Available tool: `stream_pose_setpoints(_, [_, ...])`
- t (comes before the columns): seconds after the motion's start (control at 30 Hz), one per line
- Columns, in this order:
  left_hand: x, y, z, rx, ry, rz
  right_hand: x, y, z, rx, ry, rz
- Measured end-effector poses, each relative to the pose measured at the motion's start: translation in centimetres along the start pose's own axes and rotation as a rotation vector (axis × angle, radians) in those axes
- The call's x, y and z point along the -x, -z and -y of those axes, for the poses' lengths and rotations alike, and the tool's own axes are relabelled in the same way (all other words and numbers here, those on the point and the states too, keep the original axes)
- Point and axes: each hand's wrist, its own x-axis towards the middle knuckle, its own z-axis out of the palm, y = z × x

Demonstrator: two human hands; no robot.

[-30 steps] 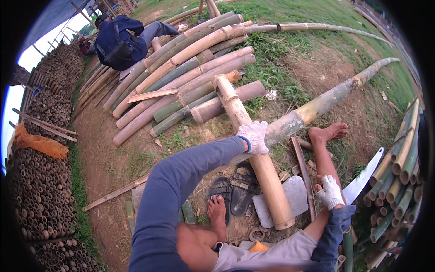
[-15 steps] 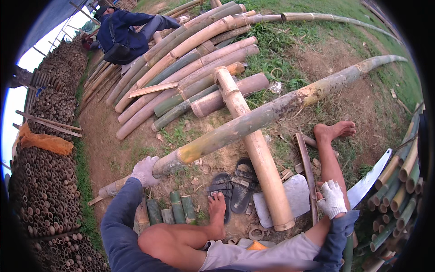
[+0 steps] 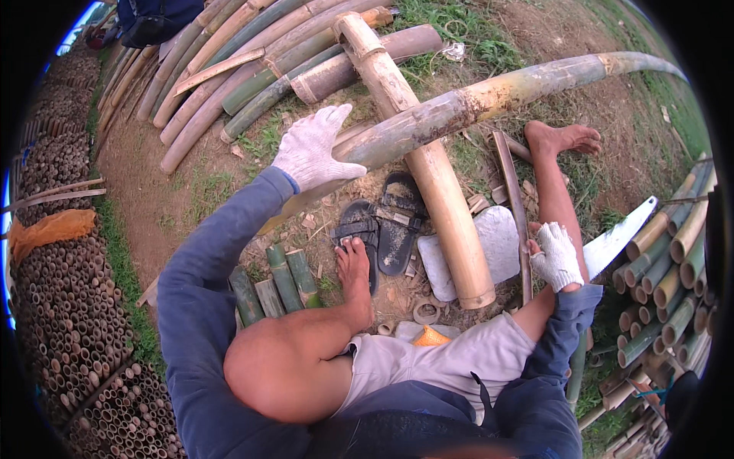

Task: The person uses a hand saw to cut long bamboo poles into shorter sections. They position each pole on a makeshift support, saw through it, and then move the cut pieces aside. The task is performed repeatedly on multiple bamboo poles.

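Observation:
A long, mottled green-brown bamboo pole [image 3: 428,122] slants from the lower left up to the far right. It lies across a shorter pale bamboo log [image 3: 451,222]. My left hand [image 3: 313,153], in a whitish knit glove, is over the pole's near-left part with fingers stretched and thumb spread. Whether the palm presses on the pole is hidden. My right hand [image 3: 556,260], gloved with bare fingertips, rests by my right shin with its fingers curled. Beyond that shin shows a saw blade [image 3: 621,236]; its handle is out of sight, and I cannot tell whether the hand holds it.
Thick bamboo poles [image 3: 252,69] lie in rows at the far left, near a person in dark clothes [image 3: 157,19]. Stacked cut bamboo [image 3: 73,298] lines the left; bundled bamboo [image 3: 673,283] stands at right. Black sandals [image 3: 397,229] and short green pieces [image 3: 283,279] lie near my foot.
My left hand has left its grip on the pole's left part and moved right along it, its fingers now spread. The view has tilted downward. My right hand stays by the shin.

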Motion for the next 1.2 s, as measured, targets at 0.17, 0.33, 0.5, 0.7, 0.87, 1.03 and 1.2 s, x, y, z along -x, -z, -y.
stream_pose_setpoints(0.17, [-7.3, -2.8, -6.4, 0.138, 0.106, 0.200, -0.7, -0.1, 0.2, 0.013, -0.067, 0.043])
stream_pose_setpoints(0.33, [-6.7, -2.4, -4.5, 0.195, 0.101, 0.269, -0.7, 0.3, 0.3, -0.030, -0.081, -0.005])
stream_pose_setpoints(0.5, [2.1, -2.7, -0.3, 0.205, 0.153, 0.250, -0.2, 0.5, 0.8, 0.083, -0.058, 0.031])
stream_pose_setpoints(0.7, [18.8, -1.7, 9.1, 0.128, 0.353, 0.362, 0.3, 0.7, 1.5, 0.142, -0.036, 0.055])
stream_pose_setpoints(0.87, [28.0, -0.3, 15.0, -0.041, 0.660, 0.509, -0.4, 0.4, 0.4, 0.210, -0.021, 0.106])
stream_pose_setpoints(1.03, [31.8, 0.4, 13.8, -0.092, 0.790, 0.457, -1.3, -0.2, -1.7, 0.176, 0.119, 0.133])
stream_pose_setpoints(1.2, [26.6, 0.4, 13.1, 0.217, 0.597, 0.464, -1.6, -0.8, -3.2, 0.210, 0.151, 0.160])
